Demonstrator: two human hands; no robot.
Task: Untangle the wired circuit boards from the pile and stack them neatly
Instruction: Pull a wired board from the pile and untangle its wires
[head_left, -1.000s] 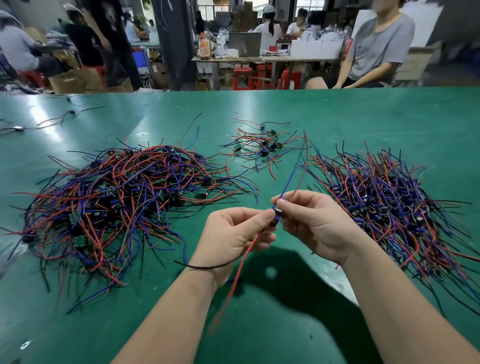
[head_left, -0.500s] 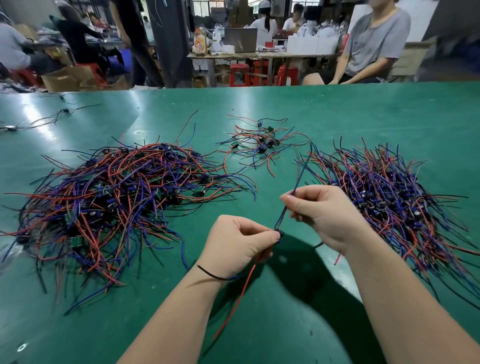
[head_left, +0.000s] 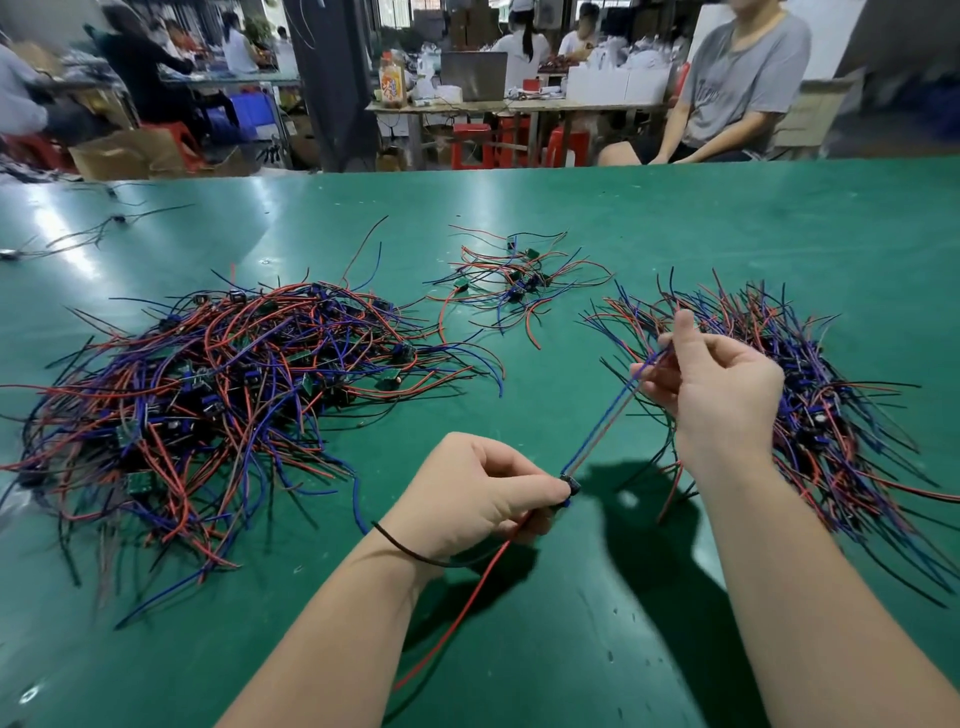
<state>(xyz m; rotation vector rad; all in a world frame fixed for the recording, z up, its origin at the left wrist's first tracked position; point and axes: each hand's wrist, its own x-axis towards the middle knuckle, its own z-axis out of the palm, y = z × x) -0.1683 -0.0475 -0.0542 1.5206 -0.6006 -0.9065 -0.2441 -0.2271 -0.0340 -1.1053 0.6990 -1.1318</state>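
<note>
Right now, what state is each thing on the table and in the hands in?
Left hand: pinching held board.
Right hand: pinching wires taut.
Held board: lifted, free.
Left pile: tangled.
Right pile: wires roughly aligned.
Small pile: loose, sparse.

Over the green table (head_left: 675, 234), the left hand (head_left: 467, 499) pinches a small black circuit board (head_left: 570, 486) while the right hand (head_left: 717, 389) grips its taut blue wire (head_left: 602, 415). 3 tangled red-blue-black wire piles (head_left: 218, 395) lie around.
</note>
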